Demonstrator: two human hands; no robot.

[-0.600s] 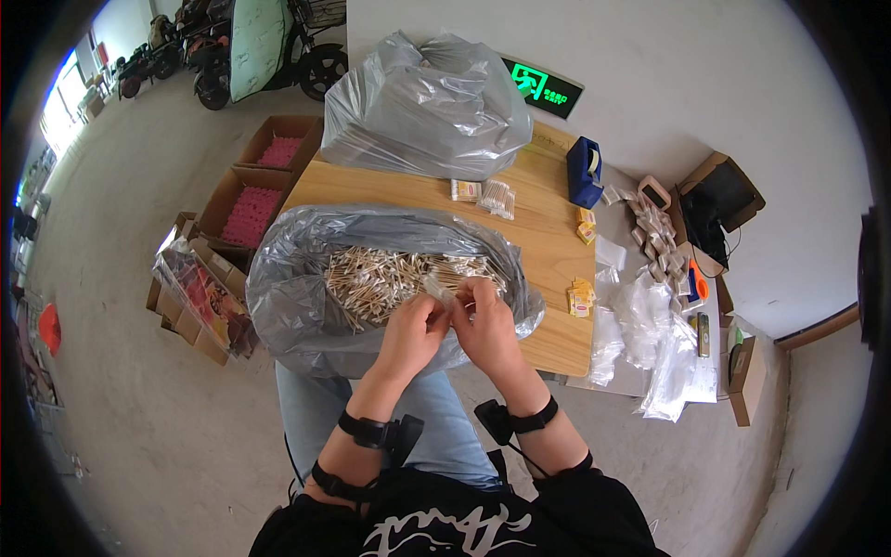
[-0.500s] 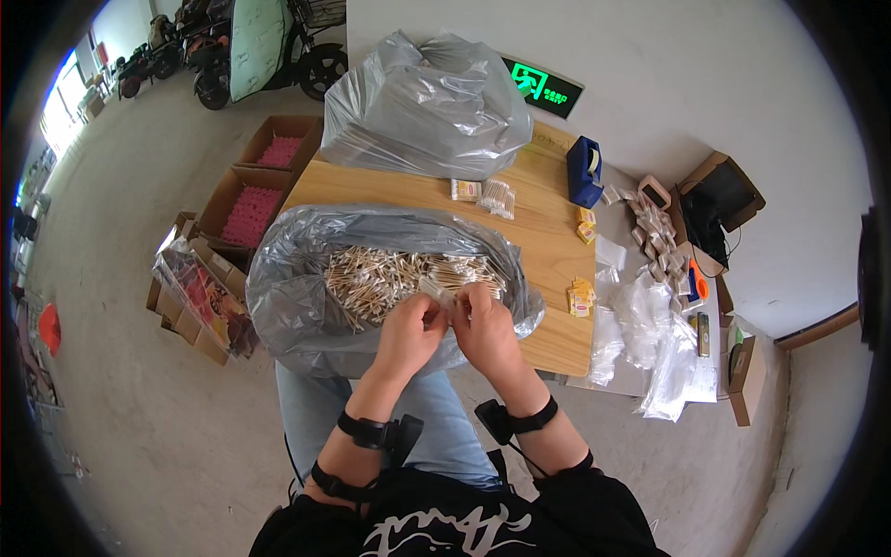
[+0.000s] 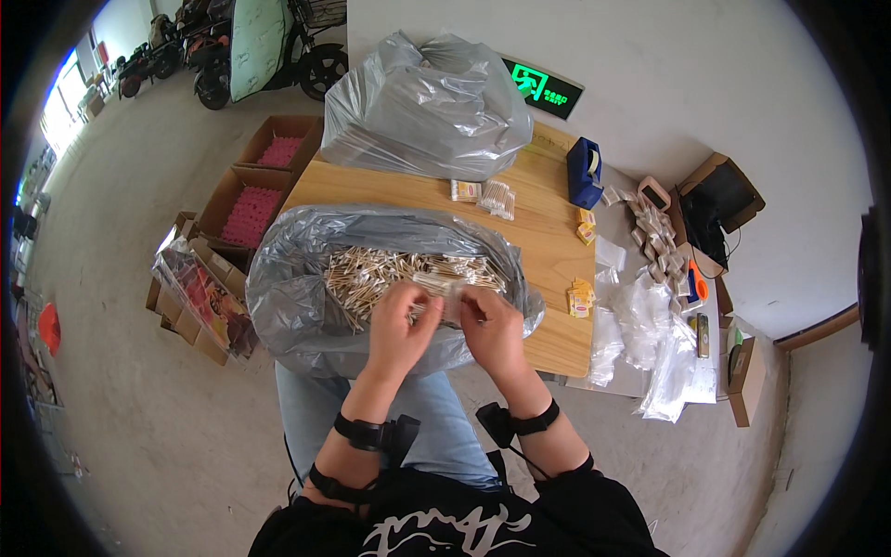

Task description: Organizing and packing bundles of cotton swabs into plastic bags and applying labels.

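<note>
A big grey plastic bag [image 3: 297, 320] lies spread wide on the table before me, filled with loose cotton swabs [image 3: 376, 278]. Over the swabs, my right hand [image 3: 494, 327] pinches a small clear plastic bag [image 3: 454, 302], slightly blurred. My left hand [image 3: 405, 327] closes on a small bundle of cotton swabs [image 3: 432, 279] that lies against the clear bag's left side. Whether the bundle's ends are inside the bag, I cannot tell. Past the big bag's far rim lie a packed bundle of swabs [image 3: 497, 199] and a small labelled pack [image 3: 466, 190].
A second grey bag [image 3: 427, 111] stands at the table's [image 3: 548, 260] far side. To the right are a blue tape dispenser [image 3: 585, 173], yellow cards [image 3: 581, 298], clear bags [image 3: 642, 325] and several small packs [image 3: 655, 237]. Cartons with pink items [image 3: 252, 213] stand left on the floor.
My hands have moved slightly apart, the right one a little to the right. The swab bundle and the clear bag between them now show more fully.
</note>
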